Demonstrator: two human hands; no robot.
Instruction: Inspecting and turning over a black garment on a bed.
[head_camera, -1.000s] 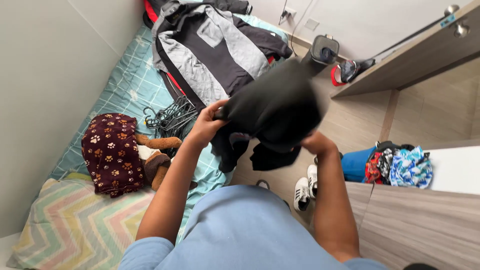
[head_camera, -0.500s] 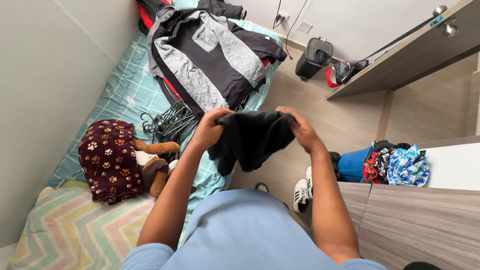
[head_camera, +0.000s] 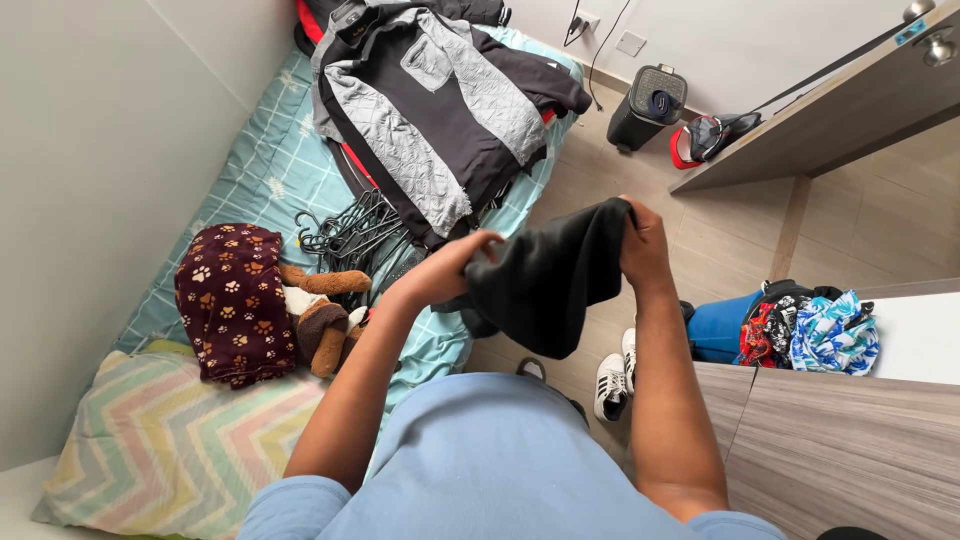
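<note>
Black garment (head_camera: 545, 285) bunched in both hands' closed fingers, left hand (head_camera: 450, 270) half hidden, right hand (head_camera: 645, 245) atop.

Two hands (head_camera: 455, 270), one black garment (head_camera: 545, 280), one pillow (head_camera: 170, 450), two sneakers (head_camera: 612, 375).

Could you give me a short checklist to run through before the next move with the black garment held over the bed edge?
1. Left hand grips the black garment: ok.
2. Right hand pinches its upper edge: ok.
3. Garment hangs free of the hangers: ok.
4. Garment folded evenly: cannot tell, the cloth is bunched.
5. Bare patch on the bed to lay it: not ok nearby, the grey and black jacket and plush toy fill it.
6. Floor below clear: not ok, white sneakers lie there.
</note>
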